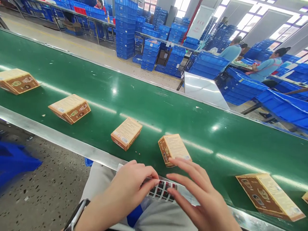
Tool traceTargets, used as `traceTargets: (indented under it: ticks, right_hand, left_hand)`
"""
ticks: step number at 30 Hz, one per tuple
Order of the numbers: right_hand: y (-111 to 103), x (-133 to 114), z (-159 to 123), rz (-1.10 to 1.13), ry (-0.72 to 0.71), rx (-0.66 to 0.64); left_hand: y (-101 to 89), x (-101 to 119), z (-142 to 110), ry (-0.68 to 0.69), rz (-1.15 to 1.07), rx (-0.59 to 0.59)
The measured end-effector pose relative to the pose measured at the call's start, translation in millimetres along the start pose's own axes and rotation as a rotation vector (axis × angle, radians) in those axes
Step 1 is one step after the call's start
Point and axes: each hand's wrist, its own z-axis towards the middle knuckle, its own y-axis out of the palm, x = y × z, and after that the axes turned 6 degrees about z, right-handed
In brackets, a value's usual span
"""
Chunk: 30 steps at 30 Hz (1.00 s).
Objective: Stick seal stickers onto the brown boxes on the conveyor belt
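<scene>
**Sticker sheet (160, 191) between left hand (132, 181) and right hand (204, 195)**

The person sits beside a green conveyor belt (144, 99), and the sticker sheet, with its small dark and red pieces, is over the lap, at the near metal rail (96, 154). The two hands are apart from each other. On the left hand, thumb and forefinger come almost together at the upper edge of the sheet; whether they grip a sticker I cannot tell. The right hand is spread, its thumb away from the fingers, and its thumb tip is over the sheet's right part. One raised finger overlaps the nearest carton (176, 146), but contact is not clear.

In my judgement, the step in hand is separating one sticker from its sheet. The next move would call for a fine pinch by the fingertips, with the sheet kept steady, and then a flat carton face for the sticker. Another printed carton (126, 133) lies on the belt, to the left of the nearest one.
</scene>
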Motion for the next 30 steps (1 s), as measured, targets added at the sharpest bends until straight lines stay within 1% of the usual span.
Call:
traceTargets:
  ticks: [2, 5, 7, 10, 12, 13, 14, 15, 16, 18, 19, 20, 22, 23, 26, 30]
  right_hand:
    - [1.6, -6.3, -3.0, -0.052, -0.051, -0.025]
    - [5.8, -8.5, -9.5, -0.126, -0.059, -0.024]
    - [9.1, -10.5, -13.2, -0.171, -0.044, 0.01]
    - [9.6, -15.5, -17.2, -0.177, -0.045, 0.102]
    - [5.2, -15.0, -19.6, -0.069, -0.008, 0.105]
    - [2.0, -12.0, -20.9, 0.023, 0.056, 0.102]
    - [-1.2, -6.6, -21.9, 0.132, 0.161, 0.117]
    - [-3.8, 1.2, -22.5, 0.246, 0.3, 0.163]
    - [-5.5, 11.2, -22.5, 0.354, 0.458, 0.239]
    - [-5.4, 35.2, -20.2, 0.542, 0.764, 0.419]
    - [-3.7, 47.6, -17.8, 0.619, 0.87, 0.508]
    - [-1.3, 58.9, -15.0, 0.7, 0.948, 0.558]
    - [4.1, 76.0, -9.1, 0.815, 1.051, 0.611]
    - [6.5, 81.1, -6.7, 0.851, 1.083, 0.616]
    - [10.0, 85.2, -4.3, 0.877, 1.127, 0.616]
    - [7.7, 82.3, -9.8, 0.837, 1.135, 0.63]
  left_hand:
    - [2.4, 1.6, 0.7, 0.06, 0.022, 0.033]
    - [6.9, 3.5, 1.7, 0.14, 0.064, 0.084]
    - [9.1, 5.7, 3.1, 0.165, 0.095, 0.1]
    - [9.4, 10.0, 6.4, 0.157, 0.124, 0.073]
    - [7.6, 11.9, 8.7, 0.114, 0.136, 0.02]
    - [6.5, 12.1, 9.7, 0.084, 0.143, -0.012]
    - [5.5, 11.9, 10.8, 0.055, 0.149, -0.042]
    - [5.1, 11.3, 12.2, 0.036, 0.145, -0.067]
    - [5.3, 10.6, 14.2, 0.041, 0.125, -0.079]
    - [8.5, 10.0, 20.4, 0.141, 0.059, -0.078]
    - [11.4, 10.6, 25.0, 0.222, 0.03, -0.075]
    - [15.0, 11.8, 30.5, 0.305, 0.013, -0.075]
    - [23.7, 16.0, 43.3, 0.424, 0.024, -0.088]
    - [28.3, 18.3, 49.8, 0.449, 0.041, -0.097]
    - [41.3, 23.0, 64.5, 0.469, 0.103, -0.119]
    - [53.2, 24.6, 69.9, 0.478, 0.197, -0.113]
